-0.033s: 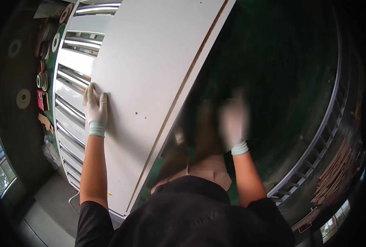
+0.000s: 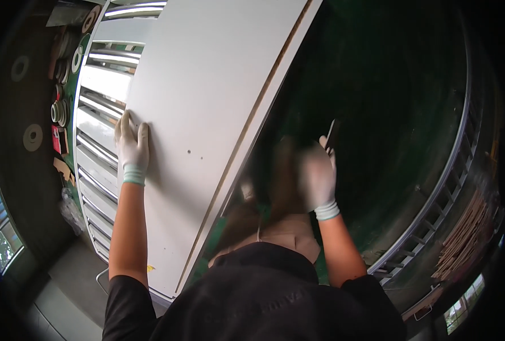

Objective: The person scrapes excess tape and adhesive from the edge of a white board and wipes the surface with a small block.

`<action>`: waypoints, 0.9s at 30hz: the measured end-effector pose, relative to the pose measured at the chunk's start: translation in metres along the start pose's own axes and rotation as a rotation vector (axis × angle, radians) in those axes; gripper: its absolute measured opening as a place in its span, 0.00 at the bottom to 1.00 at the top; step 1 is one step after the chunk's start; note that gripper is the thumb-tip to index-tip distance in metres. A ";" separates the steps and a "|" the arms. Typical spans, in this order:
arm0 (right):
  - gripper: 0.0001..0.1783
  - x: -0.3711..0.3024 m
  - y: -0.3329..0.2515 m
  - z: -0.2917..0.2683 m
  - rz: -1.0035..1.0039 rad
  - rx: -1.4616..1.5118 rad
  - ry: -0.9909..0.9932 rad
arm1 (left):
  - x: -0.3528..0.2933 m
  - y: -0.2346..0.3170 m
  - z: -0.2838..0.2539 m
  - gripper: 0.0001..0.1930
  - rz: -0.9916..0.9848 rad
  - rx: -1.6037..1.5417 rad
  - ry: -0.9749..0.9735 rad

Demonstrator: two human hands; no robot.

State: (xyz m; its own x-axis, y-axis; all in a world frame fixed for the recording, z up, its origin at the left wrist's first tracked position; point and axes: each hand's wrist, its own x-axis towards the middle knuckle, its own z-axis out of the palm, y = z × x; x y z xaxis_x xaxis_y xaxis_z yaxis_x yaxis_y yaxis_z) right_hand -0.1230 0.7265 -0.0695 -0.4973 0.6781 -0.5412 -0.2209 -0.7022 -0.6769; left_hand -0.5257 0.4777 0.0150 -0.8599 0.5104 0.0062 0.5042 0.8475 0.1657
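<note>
A large white board (image 2: 195, 96) with a groove along its right edge and small holes lies on a slatted metal rack. At the board's left edge rests my left hand (image 2: 132, 149), gloved in white with a green cuff, fingers stretched out and thumb apart on the surface. My right hand (image 2: 319, 177), also gloved, is off to the right of the board, over the dark green floor. It is partly smeared by motion, its fingers closed round a thin, flat, blade-like tool (image 2: 332, 132). What kind of tool it is I cannot make out.
Rollers and slats of the rack (image 2: 102, 122) show left of the board. Beyond them sit rolls of edging tape (image 2: 59, 112) and a red box (image 2: 57, 138). A curved-looking metal rail (image 2: 434, 221) and a stack of thin brown strips (image 2: 463, 238) stand at the right.
My right hand has shifted slightly down and left, and the thin tool in it has come into clear sight. My left hand stays at the board's edge.
</note>
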 end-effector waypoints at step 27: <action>0.29 -0.243 0.205 0.109 -0.248 -0.625 0.129 | 0.002 -0.013 0.032 0.47 0.126 -0.138 0.075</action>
State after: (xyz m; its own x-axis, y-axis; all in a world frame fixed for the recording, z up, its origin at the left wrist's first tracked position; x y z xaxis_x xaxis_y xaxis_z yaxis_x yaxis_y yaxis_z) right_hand -0.1386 0.3936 -0.0224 -0.3817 0.8504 -0.3622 0.2301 -0.2921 -0.9283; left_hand -0.5311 0.4721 -0.0185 -0.7969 0.5944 0.1080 0.5969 0.7469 0.2930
